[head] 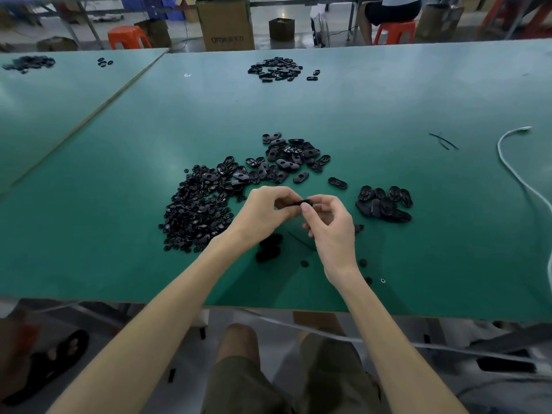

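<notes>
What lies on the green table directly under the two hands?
A blurred cluster of black parts, a thin black strand and small round pieces. The right hand hides the strand's other end.

Both forearms (167, 309) are bare and slim all the way down to the left hand (263, 213) and the right hand (331, 231). The person wears loose olive-brown shorts (328, 372) of soft, creased cloth. The left knee (239, 334) shows bare past the hem.

One wide camera sat on the person's head, facing forward and down, close over the left hand (263, 212) and right hand (330, 227) above the green table (403, 264).
</notes>
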Available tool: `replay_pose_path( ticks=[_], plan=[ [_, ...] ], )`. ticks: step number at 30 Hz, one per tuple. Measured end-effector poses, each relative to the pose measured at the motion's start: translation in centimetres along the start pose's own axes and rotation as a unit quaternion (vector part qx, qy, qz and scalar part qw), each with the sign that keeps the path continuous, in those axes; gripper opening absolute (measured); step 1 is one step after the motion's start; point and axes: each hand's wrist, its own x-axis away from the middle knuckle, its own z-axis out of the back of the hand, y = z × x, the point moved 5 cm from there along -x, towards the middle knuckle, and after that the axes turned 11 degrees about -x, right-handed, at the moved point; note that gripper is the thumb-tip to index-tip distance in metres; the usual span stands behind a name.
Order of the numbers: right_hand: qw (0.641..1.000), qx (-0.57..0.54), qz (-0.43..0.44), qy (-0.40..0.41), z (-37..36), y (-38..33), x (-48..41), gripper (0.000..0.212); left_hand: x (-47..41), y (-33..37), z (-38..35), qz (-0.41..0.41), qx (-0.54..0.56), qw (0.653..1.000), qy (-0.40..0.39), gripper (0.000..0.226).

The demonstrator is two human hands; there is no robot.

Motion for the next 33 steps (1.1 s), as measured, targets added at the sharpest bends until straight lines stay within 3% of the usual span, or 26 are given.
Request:
replay_pose_path(
  ticks=[5,10,14,16,28,33],
  plan=[
    [1.0,0.011,-0.006,-0.026,-0.3,0.1,0.1,0.007,1.3,-0.5,2.3,0.023,-0.007,0.999,-0.035,0.014],
    [1.0,-0.004,-0.012,-0.011,-0.1,0.2,0.1,0.011,2.0,-2.7,7.0,0.071,-0.198,0.977,0.034,0.011],
    [1.0,-0.015,-0.014,-0.007,0.0,0.2,0.1,0.009,2.5,-4.9,7.2,0.117,-0.281,0.949,-0.081,0.013],
    [1.0,-0.02,-0.015,-0.007,0.0,0.2,0.1,0.008,2.8,-5.3,6.6,0.122,-0.282,0.946,-0.105,0.013],
    [1.0,-0.012,-0.018,-0.008,0.2,0.3,0.0,0.008,2.8,-5.0,5.5,0.083,-0.263,0.958,-0.078,0.008],
    [0.999,-0.026,-0.015,-0.011,0.1,0.2,0.0,0.008,2.8,-3.8,5.4,0.088,-0.122,0.989,-0.001,0.01]
  ],
)
